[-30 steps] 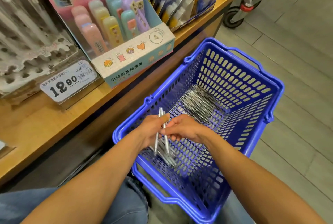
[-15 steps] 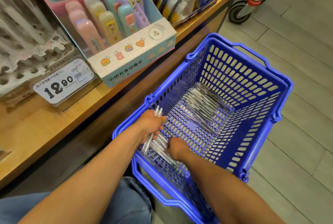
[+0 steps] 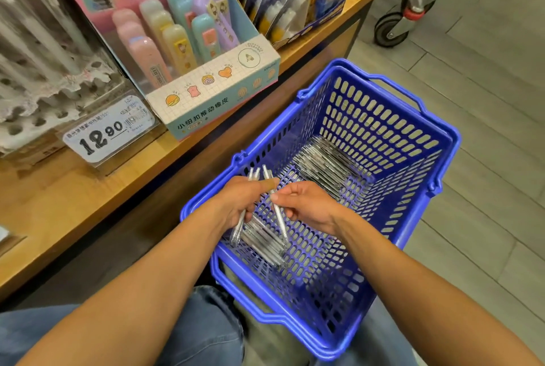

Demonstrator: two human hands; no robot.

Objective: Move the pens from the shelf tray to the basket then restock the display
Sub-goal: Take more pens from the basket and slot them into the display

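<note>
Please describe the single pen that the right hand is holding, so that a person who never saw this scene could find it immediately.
Find the blue basket on the floor beside the wooden shelf. Over its near end, two hands meet. The pen is the lone pale stick pinched by the right hand, slanting down over the pile, apart from the bundle in the left hand.

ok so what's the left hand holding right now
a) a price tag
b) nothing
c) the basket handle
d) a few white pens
d: the left hand has its grip closed round a few white pens whose ends stick up above the fingers, over the blue basket, while the right hand pinches one more pen beside it.
</note>
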